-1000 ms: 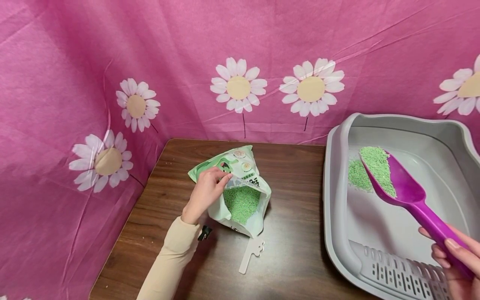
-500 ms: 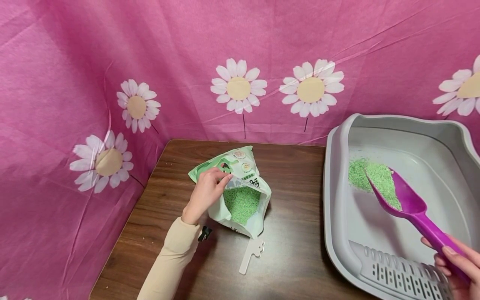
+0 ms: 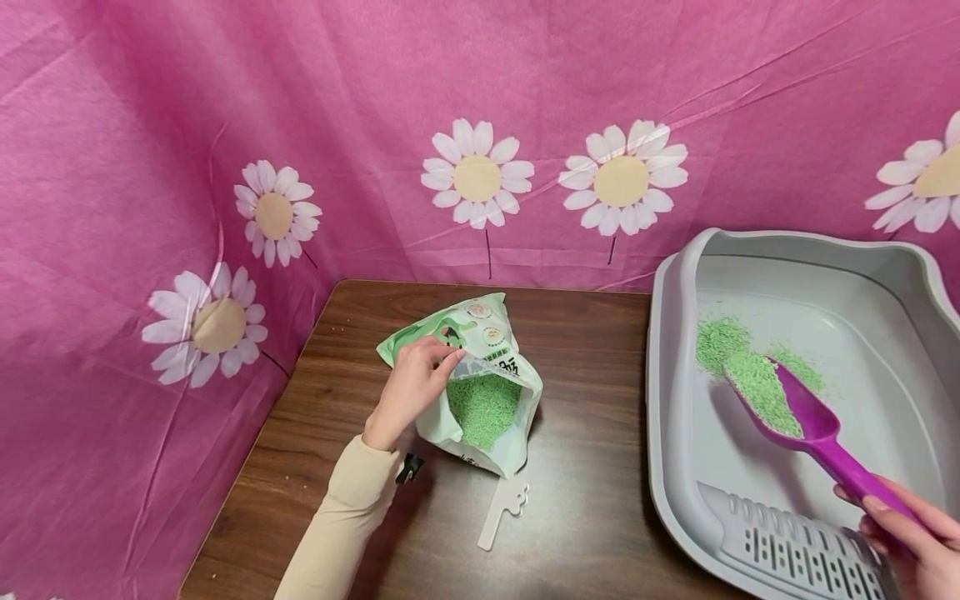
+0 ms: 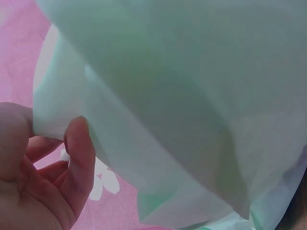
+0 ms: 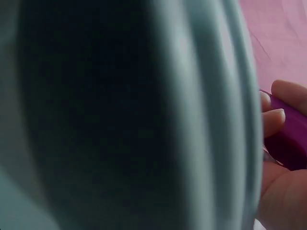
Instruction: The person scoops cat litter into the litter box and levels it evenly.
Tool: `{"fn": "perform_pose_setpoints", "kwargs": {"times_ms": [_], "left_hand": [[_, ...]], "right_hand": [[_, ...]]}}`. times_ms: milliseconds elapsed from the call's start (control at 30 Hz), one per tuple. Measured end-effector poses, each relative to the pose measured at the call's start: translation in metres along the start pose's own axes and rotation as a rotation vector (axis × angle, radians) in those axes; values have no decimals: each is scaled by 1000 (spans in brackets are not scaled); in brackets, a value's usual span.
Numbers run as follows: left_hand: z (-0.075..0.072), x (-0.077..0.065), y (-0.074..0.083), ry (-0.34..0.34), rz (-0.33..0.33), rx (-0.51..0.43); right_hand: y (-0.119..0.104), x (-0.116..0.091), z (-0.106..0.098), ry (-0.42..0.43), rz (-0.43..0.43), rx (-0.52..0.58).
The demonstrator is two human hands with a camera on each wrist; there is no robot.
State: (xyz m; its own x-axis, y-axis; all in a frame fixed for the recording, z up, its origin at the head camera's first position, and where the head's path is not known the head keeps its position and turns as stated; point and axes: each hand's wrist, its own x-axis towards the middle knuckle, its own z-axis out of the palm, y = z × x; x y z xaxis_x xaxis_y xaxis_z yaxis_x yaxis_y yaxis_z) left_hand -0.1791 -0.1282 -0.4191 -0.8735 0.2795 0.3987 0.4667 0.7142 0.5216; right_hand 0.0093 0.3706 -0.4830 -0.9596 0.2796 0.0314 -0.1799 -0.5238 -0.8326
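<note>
My left hand [image 3: 420, 379] pinches the upper edge of an open bag [image 3: 521, 417] of green pellet litter; in the left wrist view the bag's pale film fills most of the picture beside the thumb and fingers. With my right hand [image 3: 903, 525] I grip the handle of a purple scoop [image 3: 821, 421], held low over the grey litter box [image 3: 663, 417]. Green pellets [image 3: 765, 392] heap the scoop's front. On the box floor lie a pile of pellets [image 3: 720, 337] and a thinner patch just beyond the scoop. The box's wall hides part of that hand in the right wrist view.
A white comb-like flat piece [image 3: 498, 512] lies on the wooden table [image 3: 585, 500] in front of the bag. A small black clip [image 3: 409, 468] sits by the left sleeve. Behind hangs a pink curtain [image 3: 360, 100] with daisies. Slots pierce the box's front grate [image 3: 787, 533].
The scoop has moved down and toward me inside the box. A second, thinner patch of pellets now shows on the box floor. My left hand and the bag stay put.
</note>
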Motion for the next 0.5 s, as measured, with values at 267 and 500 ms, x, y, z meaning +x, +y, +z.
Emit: {"fn": "perform_pose_setpoints", "kwargs": {"times_ms": [267,500], "left_hand": [[0,-1,-1,0,-2,0],[0,-1,-1,0,1,0]], "right_hand": [[-5,-3,13,205,68,-326],[-9,-5,16,221,133,-379]]}}
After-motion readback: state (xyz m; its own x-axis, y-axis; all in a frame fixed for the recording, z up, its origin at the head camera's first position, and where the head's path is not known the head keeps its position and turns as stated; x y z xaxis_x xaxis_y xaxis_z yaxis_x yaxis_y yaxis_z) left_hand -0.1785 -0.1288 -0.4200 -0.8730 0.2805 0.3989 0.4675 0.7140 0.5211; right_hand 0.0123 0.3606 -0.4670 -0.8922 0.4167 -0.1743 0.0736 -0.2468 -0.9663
